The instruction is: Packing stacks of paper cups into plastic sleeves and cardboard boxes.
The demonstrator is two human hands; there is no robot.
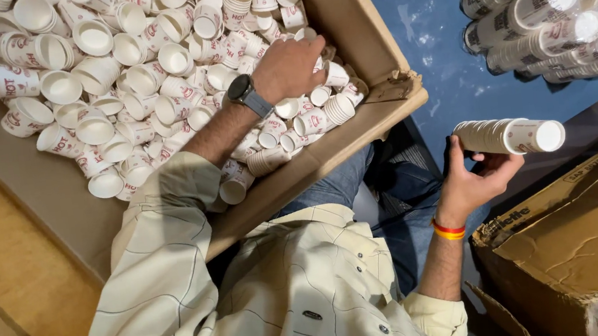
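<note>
**Cup stacking: progress status**

Head view. Your left hand (292,66) sits in the upper centre of the frame, reaching into the large cardboard box (366,30). Its fingers curl down among the loose paper cups (112,69); you cannot tell from this angle whether they have closed on one. A wristwatch (248,94) shows on that arm.

Your right hand (472,181), at centre right, grips a nested stack of cups (512,136), held sideways with the fingers wrapped round its lower end.

Done: several long finished stacks (545,1) lie side by side on the blue floor (420,39) in the upper right corner.

Left: the box holds a large heap of loose cups, spread across the upper left of the frame. Judged from this, most of the work remains.

A second, torn carton (588,231) stands at the lower right.
</note>
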